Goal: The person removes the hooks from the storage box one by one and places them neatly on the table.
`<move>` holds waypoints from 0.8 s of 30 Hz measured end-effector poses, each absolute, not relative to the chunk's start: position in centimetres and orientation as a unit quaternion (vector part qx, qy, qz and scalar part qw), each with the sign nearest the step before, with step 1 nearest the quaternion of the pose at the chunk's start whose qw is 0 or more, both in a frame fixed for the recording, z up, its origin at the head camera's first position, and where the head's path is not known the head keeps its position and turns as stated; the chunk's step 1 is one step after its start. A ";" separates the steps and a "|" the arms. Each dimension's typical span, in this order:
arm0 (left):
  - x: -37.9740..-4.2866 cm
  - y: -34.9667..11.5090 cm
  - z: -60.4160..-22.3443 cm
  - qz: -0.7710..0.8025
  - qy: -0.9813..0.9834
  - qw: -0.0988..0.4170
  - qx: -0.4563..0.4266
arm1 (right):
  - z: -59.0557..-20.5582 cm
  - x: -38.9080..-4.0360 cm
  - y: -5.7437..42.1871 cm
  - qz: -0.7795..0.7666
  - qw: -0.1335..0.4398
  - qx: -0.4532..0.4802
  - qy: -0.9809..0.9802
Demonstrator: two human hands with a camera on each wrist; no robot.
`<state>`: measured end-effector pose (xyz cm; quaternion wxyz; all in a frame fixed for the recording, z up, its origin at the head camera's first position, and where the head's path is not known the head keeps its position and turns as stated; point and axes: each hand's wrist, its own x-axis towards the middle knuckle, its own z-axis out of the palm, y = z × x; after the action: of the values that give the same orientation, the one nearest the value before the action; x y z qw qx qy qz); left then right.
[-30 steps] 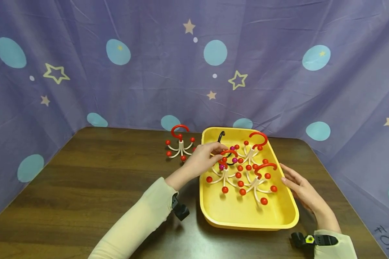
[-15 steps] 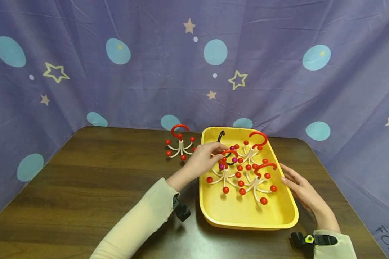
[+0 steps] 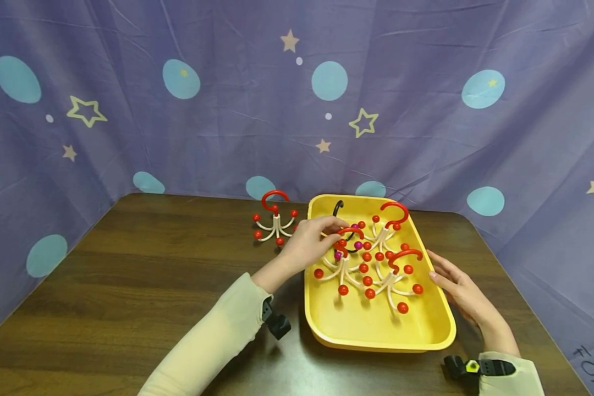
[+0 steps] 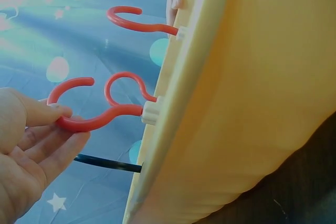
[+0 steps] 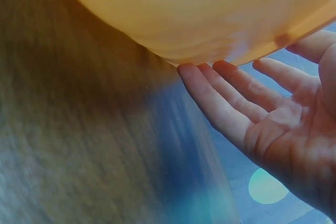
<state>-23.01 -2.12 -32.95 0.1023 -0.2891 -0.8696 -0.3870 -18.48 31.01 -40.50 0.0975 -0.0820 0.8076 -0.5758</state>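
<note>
In the head view my left hand is over the left side of a yellow plastic tub. Its thumb and fingers pinch the red hook of a hanger with curved white arms tipped by red balls. In the left wrist view this hook stands above the tub's rim. Two similar red-hooked hangers, one at the back and one nearer, are in the tub. A black hook and magenta balls show partly behind my left hand. My right hand touches the tub's right outer side with extended fingers.
Another red-hooked hanger stands on the dark wooden table, left of the tub. A purple curtain with stars and blue spots hangs behind the table and at its sides.
</note>
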 end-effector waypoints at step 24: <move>-21.8 -2.9 -30.9 -0.429 -0.831 0.164 -0.313 | -40.6 -18.4 31.1 -0.576 0.096 -0.079 0.808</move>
<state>-21.80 -2.91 -30.86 0.1639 -0.3130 -0.8314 -0.4288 -18.42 31.06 -40.58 0.0962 -0.0787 0.8079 -0.5760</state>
